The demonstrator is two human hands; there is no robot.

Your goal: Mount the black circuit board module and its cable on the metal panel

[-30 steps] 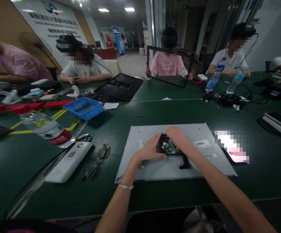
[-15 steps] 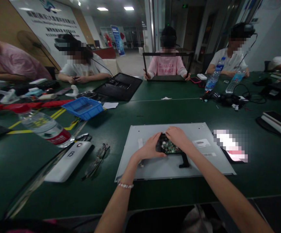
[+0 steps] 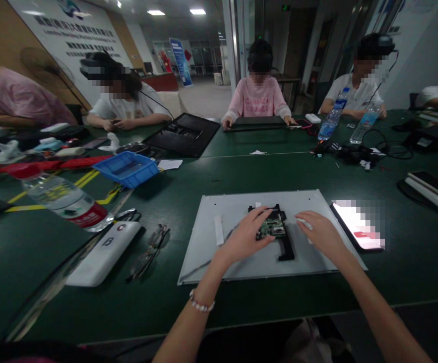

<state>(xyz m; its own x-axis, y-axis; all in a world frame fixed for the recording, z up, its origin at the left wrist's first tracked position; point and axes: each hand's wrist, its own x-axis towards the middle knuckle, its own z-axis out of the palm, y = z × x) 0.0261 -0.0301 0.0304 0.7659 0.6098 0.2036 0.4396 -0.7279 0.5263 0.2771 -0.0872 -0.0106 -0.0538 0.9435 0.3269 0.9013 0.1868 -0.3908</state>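
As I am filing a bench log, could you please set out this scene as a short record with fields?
Left hand: over the circuit board, grip unclear
Right hand: above the panel, right of the circuit board, no object visible in it
Circuit board: green, with a black bracket at its edge
Panel: pale, flat on the green table
Right of panel: phone, screen lit
Left of panel: eyeglasses, white device, red-capped bottle
Farther back, left: blue tray
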